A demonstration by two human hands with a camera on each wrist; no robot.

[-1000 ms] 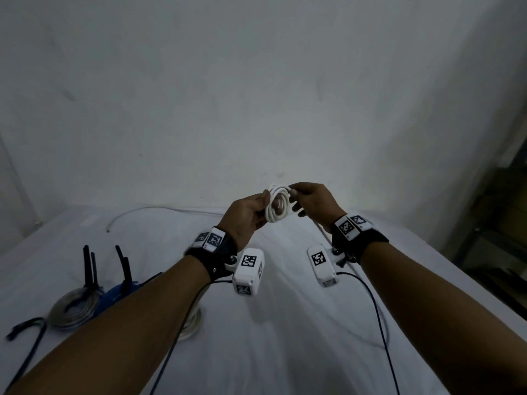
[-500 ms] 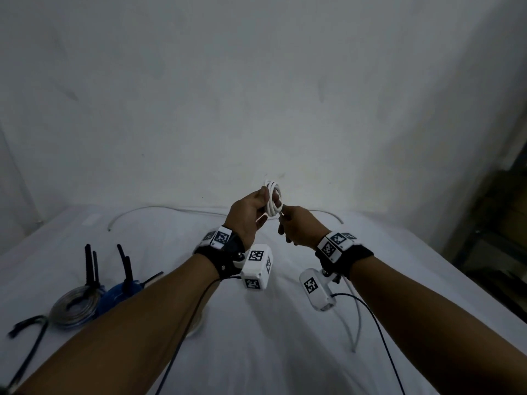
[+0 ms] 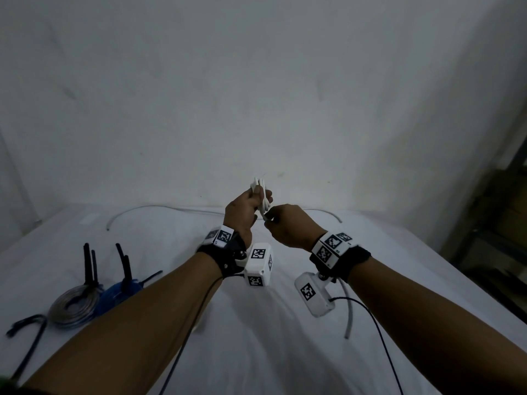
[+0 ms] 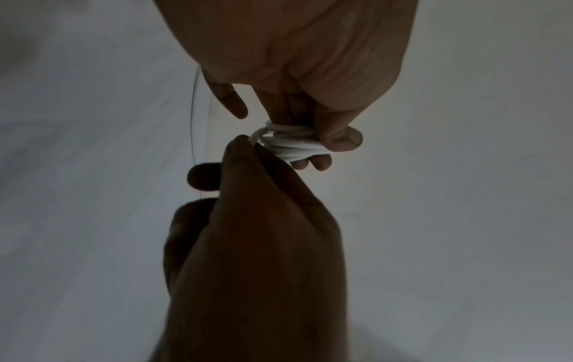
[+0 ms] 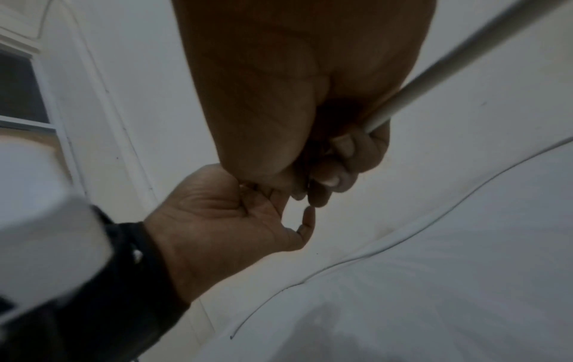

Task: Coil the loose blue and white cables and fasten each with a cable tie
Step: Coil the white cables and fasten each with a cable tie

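Note:
A small white cable coil (image 3: 261, 192) is held up above the table, edge-on to me. My left hand (image 3: 257, 196) grips it, thumb (image 4: 341, 138) pressed over the loops (image 4: 291, 145). My right hand (image 3: 268, 219) sits just below the coil and pinches the cable where it leaves the loops; its fingertips (image 4: 243, 144) meet at the coil. The loose white tail (image 5: 465, 63) runs through the curled fingers of my right hand (image 5: 325, 181) and hangs down past the wrist to the table (image 3: 348, 317). A blue coil (image 3: 118, 295) lies at the left.
A grey coil (image 3: 71, 305) lies beside the blue one, and black ties (image 3: 88, 263) stick up from both. A black strap (image 3: 27, 327) lies at the far left. Another thin white cable (image 3: 159, 208) runs along the back of the white table (image 3: 256, 352). Dark shelving (image 3: 502, 223) stands right.
My right hand has dropped from beside the coil to just under it, toward me. The coil has turned from face-on to edge-on, and the tail has shortened.

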